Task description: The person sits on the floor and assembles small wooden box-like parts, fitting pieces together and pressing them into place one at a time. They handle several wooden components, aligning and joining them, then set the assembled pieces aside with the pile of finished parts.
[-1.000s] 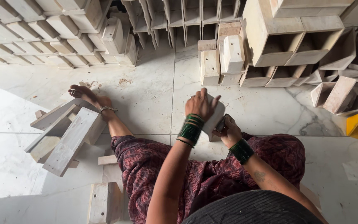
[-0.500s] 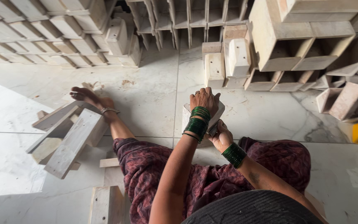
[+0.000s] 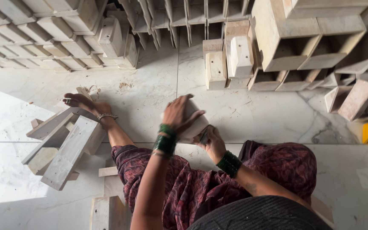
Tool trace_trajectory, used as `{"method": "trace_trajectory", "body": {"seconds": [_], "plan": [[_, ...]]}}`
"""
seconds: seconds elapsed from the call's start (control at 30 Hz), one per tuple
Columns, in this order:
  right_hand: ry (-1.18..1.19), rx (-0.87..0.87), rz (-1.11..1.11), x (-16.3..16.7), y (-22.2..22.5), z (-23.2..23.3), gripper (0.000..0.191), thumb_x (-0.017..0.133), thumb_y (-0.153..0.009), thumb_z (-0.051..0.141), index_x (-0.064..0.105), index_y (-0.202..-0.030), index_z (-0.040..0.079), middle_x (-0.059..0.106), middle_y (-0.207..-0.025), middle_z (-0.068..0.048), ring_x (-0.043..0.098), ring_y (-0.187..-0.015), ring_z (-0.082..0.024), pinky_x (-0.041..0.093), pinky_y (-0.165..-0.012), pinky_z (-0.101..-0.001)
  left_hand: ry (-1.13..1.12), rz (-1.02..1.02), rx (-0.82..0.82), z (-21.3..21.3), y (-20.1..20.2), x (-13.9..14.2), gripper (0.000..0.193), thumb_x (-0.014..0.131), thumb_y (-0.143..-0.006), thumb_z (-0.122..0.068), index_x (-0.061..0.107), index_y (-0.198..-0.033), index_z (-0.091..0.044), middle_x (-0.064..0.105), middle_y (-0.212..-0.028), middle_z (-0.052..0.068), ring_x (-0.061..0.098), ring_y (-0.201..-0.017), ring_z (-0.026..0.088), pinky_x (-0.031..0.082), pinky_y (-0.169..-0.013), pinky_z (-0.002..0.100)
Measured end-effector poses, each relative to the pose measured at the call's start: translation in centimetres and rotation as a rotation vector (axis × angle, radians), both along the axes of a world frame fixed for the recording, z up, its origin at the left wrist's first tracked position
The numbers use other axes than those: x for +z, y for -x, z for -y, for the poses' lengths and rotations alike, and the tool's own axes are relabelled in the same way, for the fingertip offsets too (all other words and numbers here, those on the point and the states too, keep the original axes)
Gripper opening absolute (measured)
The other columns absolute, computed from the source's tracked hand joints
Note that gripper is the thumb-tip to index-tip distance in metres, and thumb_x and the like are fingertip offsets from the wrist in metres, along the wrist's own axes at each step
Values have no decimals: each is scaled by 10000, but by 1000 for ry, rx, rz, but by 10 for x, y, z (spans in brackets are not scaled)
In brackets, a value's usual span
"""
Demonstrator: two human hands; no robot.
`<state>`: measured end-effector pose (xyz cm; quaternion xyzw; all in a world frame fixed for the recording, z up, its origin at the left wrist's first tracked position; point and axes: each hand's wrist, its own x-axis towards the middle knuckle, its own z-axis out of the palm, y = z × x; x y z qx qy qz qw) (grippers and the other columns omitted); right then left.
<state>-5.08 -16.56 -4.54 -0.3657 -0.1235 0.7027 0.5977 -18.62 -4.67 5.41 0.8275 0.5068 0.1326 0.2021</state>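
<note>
Your right hand (image 3: pixel 211 142) pinches a small dark piece against the near edge of a pale wooden block (image 3: pixel 192 125) above your lap. Your left hand (image 3: pixel 179 111) lies over the block, fingers spread and gripping it. Beyond, small wooden blocks (image 3: pixel 228 59) stand on the marble floor (image 3: pixel 150 96) before stacked wooden boxes (image 3: pixel 303 38).

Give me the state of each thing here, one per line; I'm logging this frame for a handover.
left hand: shut on the wooden block, fingers over its top
right hand: gripping the block's lower edge
wooden block: held off the floor above the lap
wooden frame piece: tilted, leaning on the leg
stacked wooden boxes: piled, open sides showing
marble floor: dusted with wood chips
</note>
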Motion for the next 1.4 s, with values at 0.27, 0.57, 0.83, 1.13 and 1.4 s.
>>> {"method": "trace_trajectory", "body": {"seconds": [0.27,0.57,0.83,1.13,1.4], "plan": [[66,112,212,-1,-16,-9,351,371,-1060,303,411,-1336,89,564,-1338,-189,656,-1065,-403,577,-905,-583,-202,84,-31,30,48,7,570,477,-931,-534,566,-1347,-154,666,-1158,104,608,-1095,301,417,-956,501],[65,150,259,-11,-56,-2,315,398,-1104,294,421,-1346,93,605,-1212,-142,674,-1007,-251,638,-899,-493,-199,-68,-158,53,-28,17,441,585,-874,-458,602,-1220,-185,664,-1088,52,616,-1006,253,432,-904,431],[-57,-53,392,0,-85,11,262,484,-1048,157,484,-1309,127,663,-987,-63,653,-832,-149,601,-723,-363,-287,-31,-30,45,-72,7,337,585,-957,-430,669,-1157,-173,703,-1103,53,631,-1080,266,420,-932,445],[-214,10,468,5,-90,40,446,746,-909,131,544,-1282,-6,594,-710,-85,607,-573,-173,605,-620,-378,-274,-57,131,31,-83,-3,349,548,-991,-466,674,-1158,-187,708,-1086,64,635,-1095,284,401,-943,466],[68,130,115,17,-71,47,453,563,-924,360,503,-1311,132,736,-1032,-47,750,-888,-130,650,-726,-392,152,-283,110,37,-85,-3,814,522,-865,-789,472,-1456,-231,712,-1146,161,663,-1125,368,510,-948,518]]}}
